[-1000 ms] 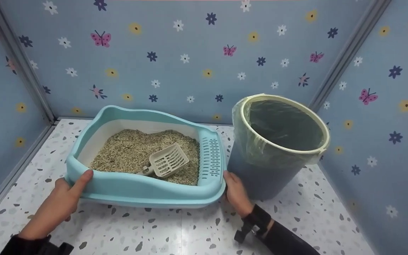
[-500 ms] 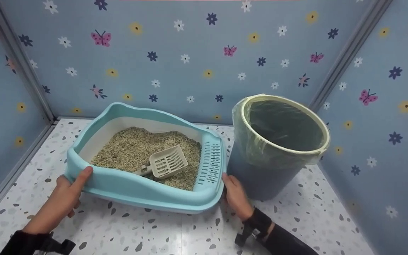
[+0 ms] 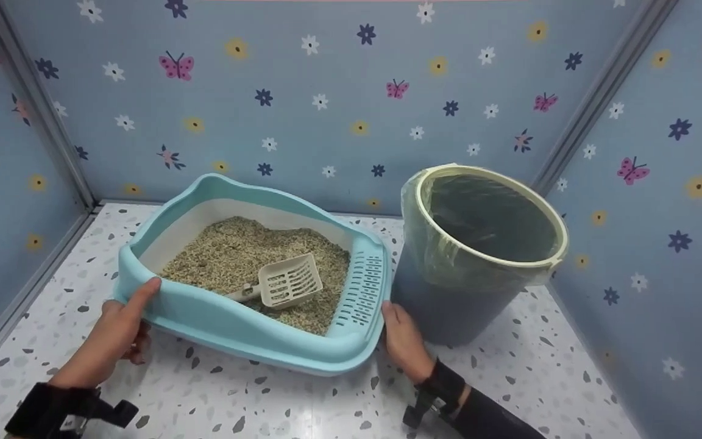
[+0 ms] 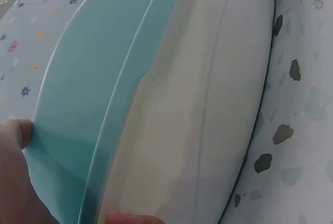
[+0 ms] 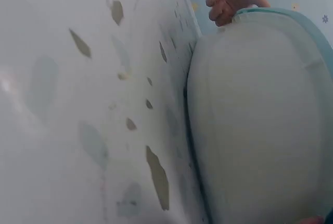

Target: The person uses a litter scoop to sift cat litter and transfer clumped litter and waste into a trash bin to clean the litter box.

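A turquoise-and-white cat litter box (image 3: 217,317) stands angled on the speckled surface. Heaped litter (image 3: 220,253) fills it, and a beige slotted scoop (image 3: 290,281) lies on top near the grated end. My left hand (image 3: 110,335) grips the near left corner. Its thumb (image 4: 21,133) lies on the turquoise rim, while a fingertip (image 4: 134,218) shows against the white base in the left wrist view. At the opposite end, my right hand (image 3: 407,341) holds the right edge, its fingers mostly hidden under the rim. The box's white underside wall (image 5: 255,114) fills much of the right wrist view.
Close on the right of the box stands a dark waste bin (image 3: 448,311) with a cream ring (image 3: 561,238) and a clear liner bag (image 3: 430,244). Flower-patterned panels (image 3: 326,122) enclose the speckled surface (image 3: 253,402) at the back and both sides.
The litter box has turned: its grated end has come nearer to me and its far left corner has moved back. My left hand has shifted slightly forward with it; the bin stays put.
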Demonstrator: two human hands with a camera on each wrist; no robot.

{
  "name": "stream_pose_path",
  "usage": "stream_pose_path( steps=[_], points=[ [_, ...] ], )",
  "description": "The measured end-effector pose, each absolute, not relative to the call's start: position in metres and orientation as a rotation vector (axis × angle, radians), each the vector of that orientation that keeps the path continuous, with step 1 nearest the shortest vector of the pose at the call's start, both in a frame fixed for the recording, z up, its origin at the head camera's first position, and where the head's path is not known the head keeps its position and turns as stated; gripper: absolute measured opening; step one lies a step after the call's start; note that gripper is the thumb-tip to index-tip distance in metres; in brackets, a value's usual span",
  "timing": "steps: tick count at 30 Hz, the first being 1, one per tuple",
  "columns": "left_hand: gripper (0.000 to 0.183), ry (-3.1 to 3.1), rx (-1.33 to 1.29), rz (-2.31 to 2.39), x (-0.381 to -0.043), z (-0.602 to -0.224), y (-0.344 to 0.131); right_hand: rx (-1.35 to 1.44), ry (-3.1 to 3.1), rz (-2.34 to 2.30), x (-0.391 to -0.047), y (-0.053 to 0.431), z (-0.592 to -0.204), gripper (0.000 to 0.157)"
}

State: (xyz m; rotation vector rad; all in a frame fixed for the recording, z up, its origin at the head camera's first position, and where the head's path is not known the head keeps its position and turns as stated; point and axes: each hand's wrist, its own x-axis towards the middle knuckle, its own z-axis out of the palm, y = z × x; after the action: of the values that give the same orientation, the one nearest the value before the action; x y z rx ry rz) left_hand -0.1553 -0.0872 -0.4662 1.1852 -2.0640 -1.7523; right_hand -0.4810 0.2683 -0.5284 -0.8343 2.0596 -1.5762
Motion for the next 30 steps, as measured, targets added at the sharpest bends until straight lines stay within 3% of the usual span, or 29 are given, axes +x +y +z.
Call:
stream_pose_path(
  steps=[10,22,30],
  points=[
    [0.085,-2.035,1.201,-1.723,-0.168,-0.463,-0.064,-0.678,1.993,-1.724,-0.499,0.254,-0.526,0.049],
    [0.098,-1.986,1.182,-1.747,-0.177,-0.46,-0.079,-0.859,1.974,-1.636,-0.481,0.273,-0.527,0.049],
    [0.094,-1.985,1.187,-1.683,-0.181,-0.472,-0.047,-0.726,1.959,-1.75,-0.499,0.257,-0.538,0.05]
  ],
)
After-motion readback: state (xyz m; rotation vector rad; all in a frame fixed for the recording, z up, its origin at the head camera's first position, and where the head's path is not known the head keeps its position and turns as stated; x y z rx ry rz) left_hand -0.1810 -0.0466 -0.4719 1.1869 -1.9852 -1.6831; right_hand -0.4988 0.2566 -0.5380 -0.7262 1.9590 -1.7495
